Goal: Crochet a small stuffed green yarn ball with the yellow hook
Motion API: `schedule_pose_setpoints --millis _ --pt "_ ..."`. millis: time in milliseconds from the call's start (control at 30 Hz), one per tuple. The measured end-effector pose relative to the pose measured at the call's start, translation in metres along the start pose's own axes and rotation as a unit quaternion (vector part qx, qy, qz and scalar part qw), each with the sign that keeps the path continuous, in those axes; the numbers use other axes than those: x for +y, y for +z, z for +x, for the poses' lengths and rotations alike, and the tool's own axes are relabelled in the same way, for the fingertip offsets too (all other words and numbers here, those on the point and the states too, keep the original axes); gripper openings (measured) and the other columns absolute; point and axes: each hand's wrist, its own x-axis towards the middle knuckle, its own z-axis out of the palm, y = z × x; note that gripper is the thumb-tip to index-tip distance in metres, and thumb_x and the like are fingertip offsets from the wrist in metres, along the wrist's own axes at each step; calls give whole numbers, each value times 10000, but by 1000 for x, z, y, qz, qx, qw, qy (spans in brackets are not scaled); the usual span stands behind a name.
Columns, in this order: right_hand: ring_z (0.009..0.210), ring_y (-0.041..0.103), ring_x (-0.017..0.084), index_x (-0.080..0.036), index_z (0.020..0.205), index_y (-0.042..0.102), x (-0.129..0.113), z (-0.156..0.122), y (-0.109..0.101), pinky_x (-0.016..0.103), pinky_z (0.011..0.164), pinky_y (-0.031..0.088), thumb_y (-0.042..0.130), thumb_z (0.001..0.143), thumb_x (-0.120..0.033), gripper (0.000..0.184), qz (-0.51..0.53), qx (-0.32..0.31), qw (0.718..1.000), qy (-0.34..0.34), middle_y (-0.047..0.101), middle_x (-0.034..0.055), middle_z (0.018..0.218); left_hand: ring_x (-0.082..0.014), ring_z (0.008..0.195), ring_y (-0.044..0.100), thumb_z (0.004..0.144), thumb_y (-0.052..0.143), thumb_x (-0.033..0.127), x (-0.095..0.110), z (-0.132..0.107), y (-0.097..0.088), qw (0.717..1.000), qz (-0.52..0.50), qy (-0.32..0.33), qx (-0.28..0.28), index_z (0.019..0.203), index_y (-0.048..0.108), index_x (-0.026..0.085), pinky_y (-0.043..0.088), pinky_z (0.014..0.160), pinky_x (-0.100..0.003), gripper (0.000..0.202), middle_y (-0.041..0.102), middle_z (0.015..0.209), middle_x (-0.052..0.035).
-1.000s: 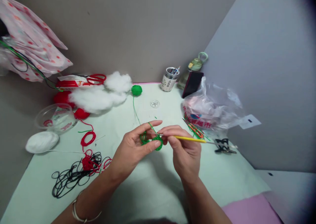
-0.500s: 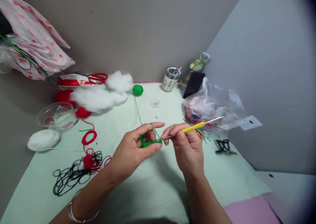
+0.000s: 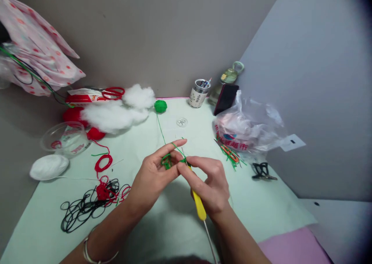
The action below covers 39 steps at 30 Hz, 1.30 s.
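Between the thumb and fingers of my left hand [image 3: 158,175] is a small green crochet piece [image 3: 166,161]. Green yarn passes over its raised index finger and runs back to the green yarn ball [image 3: 160,106]. My right hand [image 3: 209,184] is closed around a crochet hook with a yellow handle [image 3: 199,206], a metal shaft trailing toward my body. The hook's upper tip is at the green stitches, where both hands meet. Fingers partly hide the stitches and the hook's working end.
White stuffing [image 3: 114,116], red scissors [image 3: 113,93], a clear plastic bowl [image 3: 65,140] and tangled black cord [image 3: 83,209] are at left. A pen tin [image 3: 198,94], phone [image 3: 226,99], plastic bag [image 3: 247,124], orange-handled snips [image 3: 229,152] and black clip [image 3: 263,171] are at right.
The yellow hook has swung from pointing right to pointing down toward my body. My right hand has turned and moved left, its fingertips now at the green piece beside my left fingers.
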Motion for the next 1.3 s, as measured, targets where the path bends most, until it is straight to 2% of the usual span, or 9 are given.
schedule_pose_setpoints --millis 133,300,433,600,800,1033,1100,1233,1300 --pt "864 731 199 -269 1144 753 0 2 2 349 707 625 609 988 -125 256 154 67 978 120 758 57 996 -105 801 586 773 886 337 2 1 -3 990 -98 -86 -45 1217 799 282 468 759 -217 455 654 896 -8" --pt "642 645 149 -228 943 752 1 12 6 289 551 557 604 1019 -263 170 422 104 843 317 704 27 808 -101 779 568 772 882 294 3 2 -4 998 -52 -36 -10 1160 822 268 447 719 -219 394 629 889 0" --pt "785 674 167 -255 969 781 0 11 10 306 649 579 651 999 -246 134 426 83 841 324 720 41 906 -161 910 655 817 859 290 -2 1 -1 1000 -21 -15 -18 1214 791 305 494 904 -304 403 672 918 -4" --pt "761 673 165 -282 1004 804 -2 8 9 312 649 575 654 998 -228 159 409 78 857 303 717 35 905 -160 877 675 802 877 288 -2 1 1 998 -51 -22 -24 1249 770 301 491 901 -306 460 681 873 6" --pt "638 651 122 -235 910 797 5 12 7 263 596 574 685 977 -289 142 512 103 765 377 692 12 818 -133 843 615 753 898 294 0 4 -5 987 -109 -98 -62 1280 765 266 469 820 -249 545 616 862 9" --pt "539 556 98 -223 840 744 11 16 8 218 489 483 709 947 -343 165 571 81 683 448 658 -6 736 -115 840 619 726 920 293 -3 5 -5 985 -124 -92 -76 1171 811 256 473 847 -233 459 655 880 7" --pt "561 562 106 -230 859 753 9 14 11 233 512 490 712 946 -352 155 549 78 708 438 656 -4 753 -138 866 644 738 916 290 -4 4 -3 992 -84 -69 -59 1144 811 253 475 853 -251 421 697 877 -3" --pt "754 646 154 -255 921 807 -2 10 15 276 641 538 702 954 -258 110 394 87 840 362 703 32 873 -147 874 664 768 905 289 -9 3 5 999 -48 -15 -4 1062 795 241 485 850 -264 318 750 905 -11" --pt "795 654 158 -273 950 819 -6 8 16 270 651 540 680 965 -216 151 335 82 880 327 709 34 879 -130 821 640 782 894 317 -10 2 10 997 -68 -8 22 955 777 214 485 811 -247 232 729 849 1"
